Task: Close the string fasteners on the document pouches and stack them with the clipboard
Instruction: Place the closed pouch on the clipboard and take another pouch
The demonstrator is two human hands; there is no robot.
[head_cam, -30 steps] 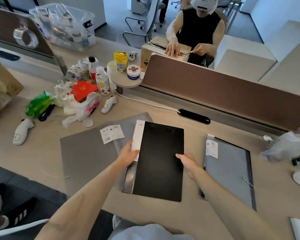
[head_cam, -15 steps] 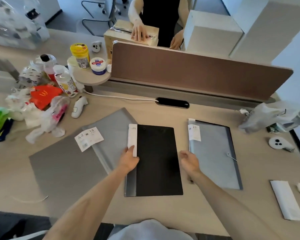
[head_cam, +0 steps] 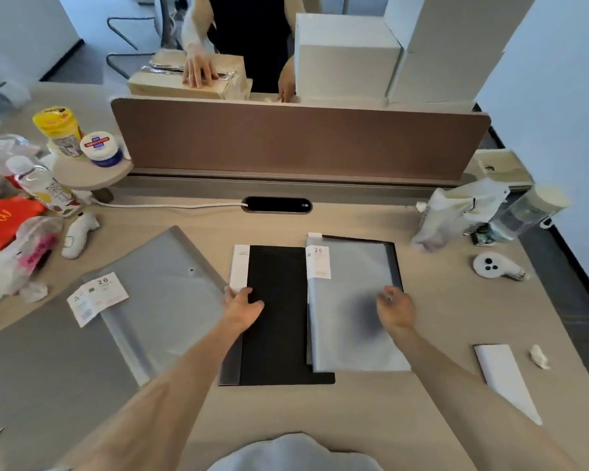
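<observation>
Head view of a light wooden worktop (head_cam: 422, 419). The black clipboard (head_cam: 279, 321) lies flat at centre, its left margin over a dark folder edge with a white label at the far left corner. The left hand (head_cam: 242, 309) rests palm-down on the clipboard's left edge, fingers (head_cam: 249, 294) loosely spread and flat against the surface, gripping nothing. To the right, a grey document pouch (head_cam: 351, 300) with a white "20" label overlaps the clipboard's right edge; its near part is motion-blurred. The right hand (head_cam: 395, 309) sits at the pouch's right edge with fingers curled together at that edge; whether they pinch the pouch or its string cannot be told. A second grey document pouch (head_cam: 164, 300), also labelled "20", lies tilted to the left of the clipboard on a grey mat (head_cam: 48, 362). A brown divider panel (head_cam: 296, 141) spans the far side.
</observation>
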